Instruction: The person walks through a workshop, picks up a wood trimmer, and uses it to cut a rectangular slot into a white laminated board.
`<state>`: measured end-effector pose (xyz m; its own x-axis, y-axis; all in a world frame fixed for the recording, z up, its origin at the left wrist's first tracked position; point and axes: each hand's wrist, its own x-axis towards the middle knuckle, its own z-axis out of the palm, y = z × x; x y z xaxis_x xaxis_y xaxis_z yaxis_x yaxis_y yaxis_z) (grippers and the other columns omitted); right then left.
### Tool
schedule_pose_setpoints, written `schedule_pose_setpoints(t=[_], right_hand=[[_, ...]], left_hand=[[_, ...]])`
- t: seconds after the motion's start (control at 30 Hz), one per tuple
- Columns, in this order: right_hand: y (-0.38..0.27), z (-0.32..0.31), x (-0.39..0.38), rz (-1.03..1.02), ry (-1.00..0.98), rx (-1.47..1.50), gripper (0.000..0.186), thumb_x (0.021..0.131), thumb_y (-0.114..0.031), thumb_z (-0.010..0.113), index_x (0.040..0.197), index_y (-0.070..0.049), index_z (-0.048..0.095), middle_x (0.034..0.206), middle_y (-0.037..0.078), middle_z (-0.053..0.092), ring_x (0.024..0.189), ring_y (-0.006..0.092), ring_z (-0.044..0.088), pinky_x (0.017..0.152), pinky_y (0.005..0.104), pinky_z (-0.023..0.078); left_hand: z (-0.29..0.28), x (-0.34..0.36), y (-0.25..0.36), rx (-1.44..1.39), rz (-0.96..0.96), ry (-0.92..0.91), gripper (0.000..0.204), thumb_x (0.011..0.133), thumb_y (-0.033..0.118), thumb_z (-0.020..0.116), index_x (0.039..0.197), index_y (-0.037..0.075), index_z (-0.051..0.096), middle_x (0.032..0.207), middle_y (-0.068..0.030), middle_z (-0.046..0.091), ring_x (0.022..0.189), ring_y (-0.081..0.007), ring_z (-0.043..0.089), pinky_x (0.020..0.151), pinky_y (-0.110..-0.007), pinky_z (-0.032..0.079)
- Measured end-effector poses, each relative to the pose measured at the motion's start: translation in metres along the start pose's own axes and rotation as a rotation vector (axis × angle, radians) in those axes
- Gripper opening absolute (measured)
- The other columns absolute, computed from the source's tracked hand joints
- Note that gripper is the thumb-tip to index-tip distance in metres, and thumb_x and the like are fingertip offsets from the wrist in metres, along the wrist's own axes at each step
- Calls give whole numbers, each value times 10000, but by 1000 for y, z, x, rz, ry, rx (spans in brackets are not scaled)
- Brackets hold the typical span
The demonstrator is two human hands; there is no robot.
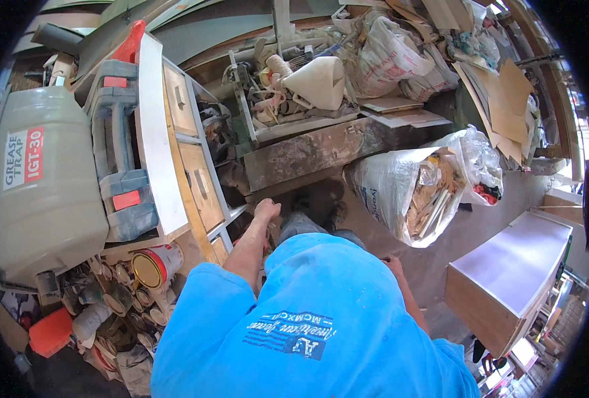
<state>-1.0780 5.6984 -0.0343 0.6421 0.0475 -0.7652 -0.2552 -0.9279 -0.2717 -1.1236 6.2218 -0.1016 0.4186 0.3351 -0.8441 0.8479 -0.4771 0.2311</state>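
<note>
My left hand [268,209] hangs in front of me with its fingers curled in, and nothing shows in it. Nearest to it is a white-framed cabinet with wooden drawer fronts [199,186], a small gap away. My right hand [392,264] hangs low at my right side, partly covered by my blue shirt [334,285]; its fingers are too hidden to read. Beyond it on the floor stands a white woven sack [386,192] filled with wood scraps [434,192]. My shoes show dimly between the hands.
Ahead lies a dusty wooden beam [314,156], with a crate holding a cream plastic jug [318,83] behind. To the left are a grey tank [46,179], a tool case [119,159] and a paint can [155,265]. A white-topped wooden box [507,259] stands right.
</note>
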Motion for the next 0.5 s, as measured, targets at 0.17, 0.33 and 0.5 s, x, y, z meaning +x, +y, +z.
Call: schedule_pose_setpoints(t=[0.17, 0.33, 0.5], right_hand=[[29, 2, -18, 70, 46, 133, 290, 806, -237, 725, 1004, -25, 741, 995, 183, 729, 922, 312, 705, 830, 401, 544], [63, 3, -22, -33, 158, 274, 297, 842, -238, 704, 1011, 3, 740, 984, 178, 733, 931, 277, 711, 836, 403, 544], [122, -9, -24, 73, 106, 313, 319, 841, -263, 714, 993, 17, 737, 986, 178, 729, 918, 283, 704, 832, 413, 537]], left_hand=[[1, 0, 40, 101, 60, 0, 487, 909, 387, 588, 1199, 6, 677, 1298, -219, 630, 1230, -363, 593, 1036, -446, 475], [17, -5, 88, 182, 110, 20, 505, 911, 386, 582, 1232, 3, 655, 1310, -225, 619, 1234, -363, 589, 1039, -448, 475], [56, -21, 137, 174, 143, 27, 490, 901, 372, 582, 1207, -1, 667, 1296, -234, 625, 1229, -370, 589, 1040, -450, 474]])
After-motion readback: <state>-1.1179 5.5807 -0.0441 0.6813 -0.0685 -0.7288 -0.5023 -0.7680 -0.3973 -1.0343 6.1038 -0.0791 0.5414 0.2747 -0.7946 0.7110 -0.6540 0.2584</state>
